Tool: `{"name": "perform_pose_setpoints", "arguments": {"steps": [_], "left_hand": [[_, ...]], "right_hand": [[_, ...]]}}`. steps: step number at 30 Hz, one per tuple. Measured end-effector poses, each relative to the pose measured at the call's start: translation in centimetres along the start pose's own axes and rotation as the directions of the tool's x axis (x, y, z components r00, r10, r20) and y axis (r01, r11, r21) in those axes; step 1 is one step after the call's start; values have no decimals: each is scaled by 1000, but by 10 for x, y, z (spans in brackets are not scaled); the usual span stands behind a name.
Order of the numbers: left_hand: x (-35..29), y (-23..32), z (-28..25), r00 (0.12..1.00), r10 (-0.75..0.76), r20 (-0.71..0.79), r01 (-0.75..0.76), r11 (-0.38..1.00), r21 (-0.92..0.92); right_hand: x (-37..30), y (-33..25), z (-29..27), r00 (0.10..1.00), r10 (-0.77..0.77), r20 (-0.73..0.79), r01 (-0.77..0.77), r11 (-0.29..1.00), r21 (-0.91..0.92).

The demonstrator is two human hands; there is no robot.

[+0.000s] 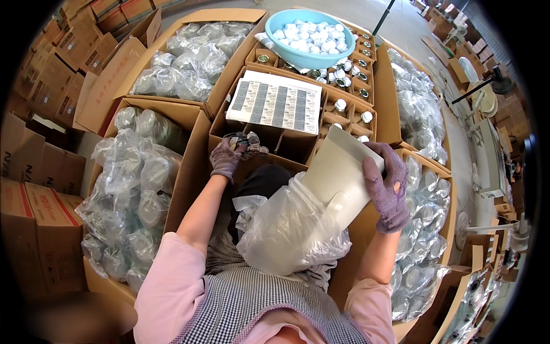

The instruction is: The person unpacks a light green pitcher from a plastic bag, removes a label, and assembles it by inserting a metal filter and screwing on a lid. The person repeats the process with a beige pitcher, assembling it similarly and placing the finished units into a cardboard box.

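My right hand (389,186), in a worn purple-grey knit glove, is closed on the upper edge of a pale grey, stiff, box-like piece (332,172). It tilts over my lap, and a clear plastic bag (292,235) covers its lower part. My left hand (226,159), gloved alike, curls at the near edge of a divided carton (192,172). Its fingers are closed against a cluster of dark, shiny, glassy pieces (249,144) whose kind I cannot make out. Beyond lies a sheet of printed labels (275,103), across the carton's compartments.
A light blue basin (312,60) full of white caps stands on a carton of capped bottles (364,74). Open cartons with plastic-wrapped glassware (132,178) flank me on the left, with more wrapped glassware (421,229) on the right. Stacked brown boxes (51,223) stand far left.
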State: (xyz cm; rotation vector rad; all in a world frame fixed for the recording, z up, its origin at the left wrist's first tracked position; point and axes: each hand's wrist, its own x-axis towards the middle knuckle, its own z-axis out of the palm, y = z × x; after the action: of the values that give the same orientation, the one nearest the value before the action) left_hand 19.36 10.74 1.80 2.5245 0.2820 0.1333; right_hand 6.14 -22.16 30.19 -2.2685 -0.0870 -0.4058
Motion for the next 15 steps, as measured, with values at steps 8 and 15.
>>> {"name": "perform_pose_setpoints", "arguments": {"steps": [8, 15], "left_hand": [[2, -8, -57, 993, -38, -108, 30, 997, -75], [102, 84, -47, 856, 479, 192, -478, 877, -56]], "right_hand": [[-2, 11, -9, 1000, -5, 29, -1, 979, 204], [46, 54, -12, 978, -173, 117, 36, 691, 722]]}}
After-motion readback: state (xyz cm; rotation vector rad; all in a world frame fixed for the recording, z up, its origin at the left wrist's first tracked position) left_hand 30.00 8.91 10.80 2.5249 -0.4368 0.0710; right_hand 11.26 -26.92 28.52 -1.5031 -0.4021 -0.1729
